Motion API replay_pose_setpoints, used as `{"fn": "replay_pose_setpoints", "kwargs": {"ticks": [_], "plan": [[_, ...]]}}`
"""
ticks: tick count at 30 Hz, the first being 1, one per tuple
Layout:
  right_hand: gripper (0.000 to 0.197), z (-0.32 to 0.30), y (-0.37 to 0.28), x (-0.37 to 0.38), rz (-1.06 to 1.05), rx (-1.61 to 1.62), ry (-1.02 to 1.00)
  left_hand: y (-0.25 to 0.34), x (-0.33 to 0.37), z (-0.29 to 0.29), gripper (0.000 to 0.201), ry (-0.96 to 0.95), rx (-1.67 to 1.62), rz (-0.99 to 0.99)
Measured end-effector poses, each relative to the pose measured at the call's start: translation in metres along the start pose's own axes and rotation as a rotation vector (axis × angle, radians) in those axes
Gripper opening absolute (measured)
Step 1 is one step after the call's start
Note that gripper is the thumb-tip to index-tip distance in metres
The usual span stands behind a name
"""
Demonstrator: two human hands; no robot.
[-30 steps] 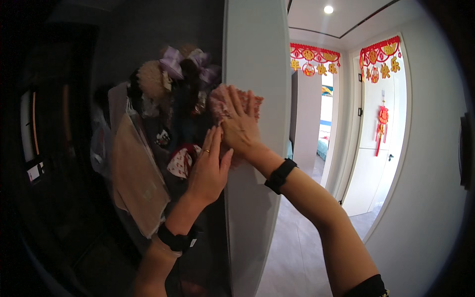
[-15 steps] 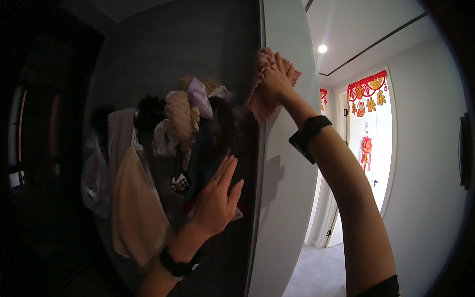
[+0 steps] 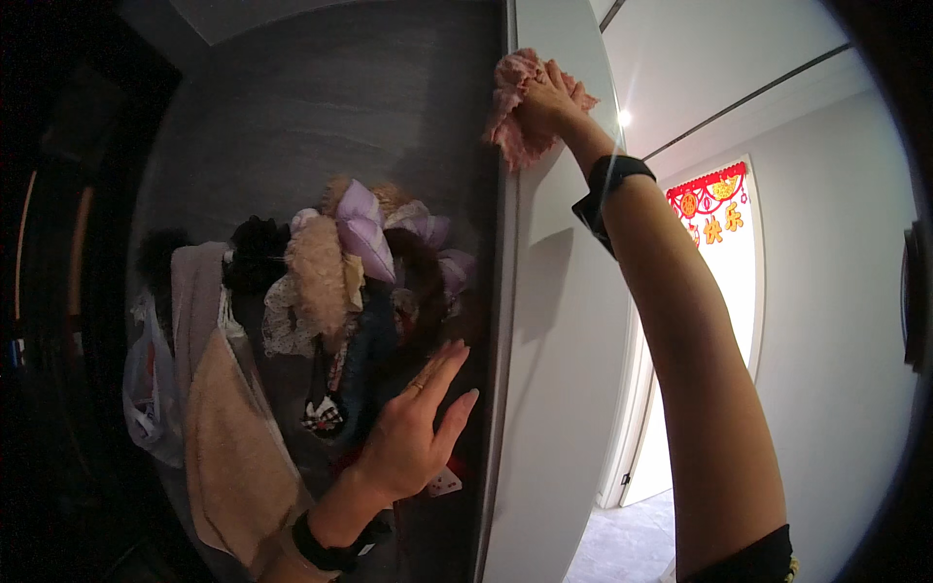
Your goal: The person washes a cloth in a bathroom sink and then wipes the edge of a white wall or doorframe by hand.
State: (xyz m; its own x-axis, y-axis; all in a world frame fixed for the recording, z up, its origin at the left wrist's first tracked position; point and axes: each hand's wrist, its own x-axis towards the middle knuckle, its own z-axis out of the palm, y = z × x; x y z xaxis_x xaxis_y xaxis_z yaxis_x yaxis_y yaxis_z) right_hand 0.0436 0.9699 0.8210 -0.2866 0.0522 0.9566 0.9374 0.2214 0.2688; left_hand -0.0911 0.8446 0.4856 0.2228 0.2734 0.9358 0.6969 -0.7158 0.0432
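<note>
High up, my right hand (image 3: 550, 103) presses a crumpled pink cloth (image 3: 516, 124) against the upper part of a white panel edge (image 3: 550, 321). Some of the cloth hangs over the rim onto the dark grey panel (image 3: 428, 68) beside it. Lower down, my left hand (image 3: 406, 437) is held out in front of the dark panel with its fingers stretched and nothing in them. Whether its fingertips touch the panel I cannot tell. Closest to it are a black-and-white checked bow (image 3: 324, 416) and a dark fluffy loop (image 3: 420, 257).
Fluffy and lilac hair accessories (image 3: 363, 228) hang in a bunch on the dark panel. Left of them are a beige towel (image 3: 228, 437) and a clear plastic bag (image 3: 154, 389). At right, a bright doorway (image 3: 714, 291) carries a red-and-gold banner (image 3: 712, 199).
My right hand and the pink cloth have moved up along the white panel edge. The view has shifted, and my left hand appears slightly lower, still with outstretched fingers.
</note>
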Motion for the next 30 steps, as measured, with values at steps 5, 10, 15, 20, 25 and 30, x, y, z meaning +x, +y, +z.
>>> {"fn": "replay_pose_setpoints", "kwargs": {"ticks": [5,10,15,20,25,30], "plan": [[0.059,-0.002,0.023,-0.01,0.143,0.11,0.056,0.001,0.01,0.01,0.042,-0.013,0.012,-0.001],[0.058,0.032,0.072,-0.001,0.123,-0.036,0.232,0.005,0.013,0.032,0.042,-0.007,0.048,0.02],[0.046,0.028,0.053,-0.065,0.031,0.318,0.41,0.012,0.015,0.048,0.041,0.046,0.1,0.064],[0.043,0.038,0.059,-0.117,-0.066,0.464,0.494,0.039,0.021,0.072,0.032,0.264,-0.031,0.042],[0.045,0.02,0.046,-0.163,0.097,0.638,0.274,0.053,0.027,0.075,0.03,0.268,0.031,0.009],[0.046,-0.006,0.036,-0.198,0.153,0.982,-0.035,0.053,0.036,0.074,0.029,0.249,0.044,0.03]]}}
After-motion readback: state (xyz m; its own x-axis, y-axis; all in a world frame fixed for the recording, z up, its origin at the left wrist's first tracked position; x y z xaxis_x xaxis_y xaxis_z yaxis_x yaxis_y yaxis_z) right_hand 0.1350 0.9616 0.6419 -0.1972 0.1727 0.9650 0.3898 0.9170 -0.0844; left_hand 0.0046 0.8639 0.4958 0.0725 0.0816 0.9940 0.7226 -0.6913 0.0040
